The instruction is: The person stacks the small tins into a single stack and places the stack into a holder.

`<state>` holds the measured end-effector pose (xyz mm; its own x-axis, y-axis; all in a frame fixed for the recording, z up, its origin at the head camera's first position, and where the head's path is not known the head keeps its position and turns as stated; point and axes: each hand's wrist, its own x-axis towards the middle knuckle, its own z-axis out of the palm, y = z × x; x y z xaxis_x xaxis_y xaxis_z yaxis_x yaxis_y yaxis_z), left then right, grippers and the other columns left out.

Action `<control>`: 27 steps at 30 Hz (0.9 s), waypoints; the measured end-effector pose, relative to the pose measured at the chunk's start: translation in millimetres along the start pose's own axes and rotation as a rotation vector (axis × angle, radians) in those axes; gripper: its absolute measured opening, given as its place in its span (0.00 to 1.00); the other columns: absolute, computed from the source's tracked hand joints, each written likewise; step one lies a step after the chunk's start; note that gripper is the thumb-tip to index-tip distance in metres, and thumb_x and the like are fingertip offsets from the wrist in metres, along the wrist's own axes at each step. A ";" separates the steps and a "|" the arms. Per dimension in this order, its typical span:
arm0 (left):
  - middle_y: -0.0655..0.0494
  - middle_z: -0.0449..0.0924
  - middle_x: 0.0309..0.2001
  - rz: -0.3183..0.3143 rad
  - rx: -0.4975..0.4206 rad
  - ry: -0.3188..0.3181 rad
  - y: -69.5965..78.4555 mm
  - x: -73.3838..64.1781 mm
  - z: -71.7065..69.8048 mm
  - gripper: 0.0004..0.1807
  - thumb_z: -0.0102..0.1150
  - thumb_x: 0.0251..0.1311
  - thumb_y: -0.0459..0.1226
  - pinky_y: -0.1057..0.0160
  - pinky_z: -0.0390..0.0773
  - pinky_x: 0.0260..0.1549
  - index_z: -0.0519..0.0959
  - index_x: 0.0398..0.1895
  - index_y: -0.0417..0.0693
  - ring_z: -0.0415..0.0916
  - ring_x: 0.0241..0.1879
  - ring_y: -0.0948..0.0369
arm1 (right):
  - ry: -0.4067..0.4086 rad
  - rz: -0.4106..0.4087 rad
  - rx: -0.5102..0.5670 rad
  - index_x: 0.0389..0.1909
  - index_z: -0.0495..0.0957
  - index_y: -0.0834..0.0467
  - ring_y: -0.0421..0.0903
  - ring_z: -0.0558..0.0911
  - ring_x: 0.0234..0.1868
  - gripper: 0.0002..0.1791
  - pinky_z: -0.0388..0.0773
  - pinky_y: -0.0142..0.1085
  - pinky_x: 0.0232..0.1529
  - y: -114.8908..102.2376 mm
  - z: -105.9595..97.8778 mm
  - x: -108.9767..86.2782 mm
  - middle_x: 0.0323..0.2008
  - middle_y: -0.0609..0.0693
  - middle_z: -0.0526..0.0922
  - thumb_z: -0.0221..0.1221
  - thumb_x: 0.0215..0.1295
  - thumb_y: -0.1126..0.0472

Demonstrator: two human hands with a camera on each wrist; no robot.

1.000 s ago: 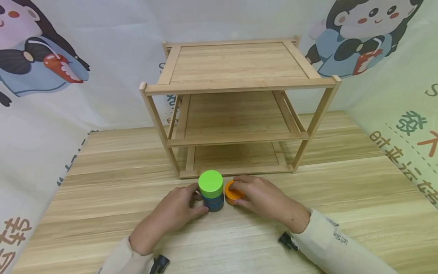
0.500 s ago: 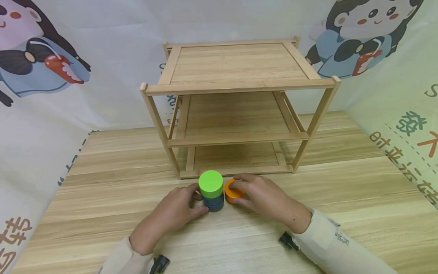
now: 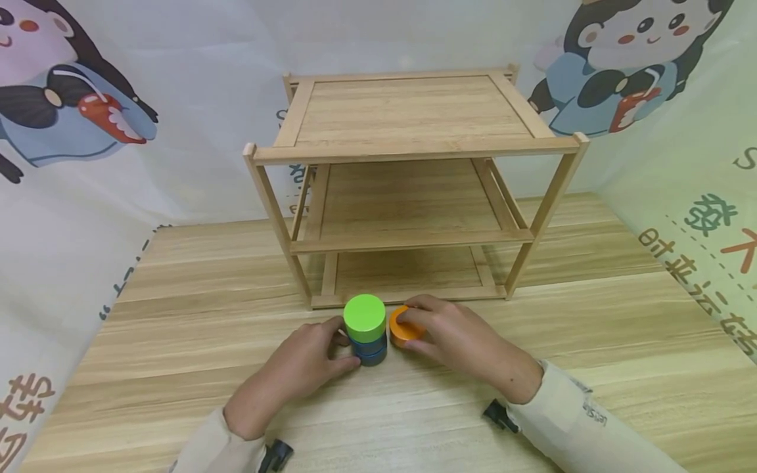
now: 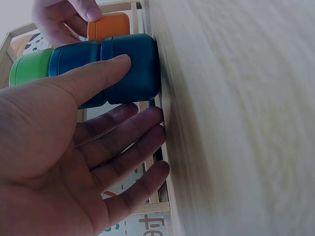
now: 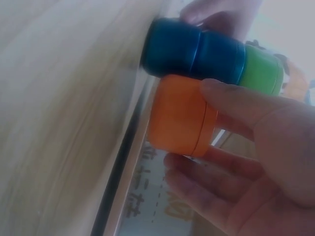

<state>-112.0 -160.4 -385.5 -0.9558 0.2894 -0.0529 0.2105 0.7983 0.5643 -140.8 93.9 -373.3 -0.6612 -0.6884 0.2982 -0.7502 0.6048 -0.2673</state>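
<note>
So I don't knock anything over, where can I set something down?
The table has bare patches left and right of the rack; its top board and middle shelf look bare too. Crowded: just before the rack's front, where the left hand touches the green-topped stack and the right hand holds the orange container.

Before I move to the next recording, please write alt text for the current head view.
A person's right hand holds an orange container beside a stack of two dark blue containers topped by a green one; the left hand touches the stack. Behind stands a three-tier wooden shelf on a wood-grain table.
</note>
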 end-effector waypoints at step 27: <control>0.53 0.89 0.44 -0.012 0.006 -0.001 -1.0 0.9 1.6 0.26 0.75 0.54 0.43 0.50 0.82 0.53 0.78 0.55 0.46 0.86 0.47 0.54 | 0.059 -0.013 -0.041 0.47 0.85 0.55 0.48 0.87 0.43 0.18 0.87 0.37 0.42 -5.5 -12.2 -2.0 0.50 0.55 0.84 0.72 0.58 0.52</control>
<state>-112.8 -160.1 -387.5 -0.9580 0.2802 -0.0610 0.1998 0.8048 0.5589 -135.4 96.9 -361.2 -0.6493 -0.6724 0.3553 -0.7577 0.6123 -0.2260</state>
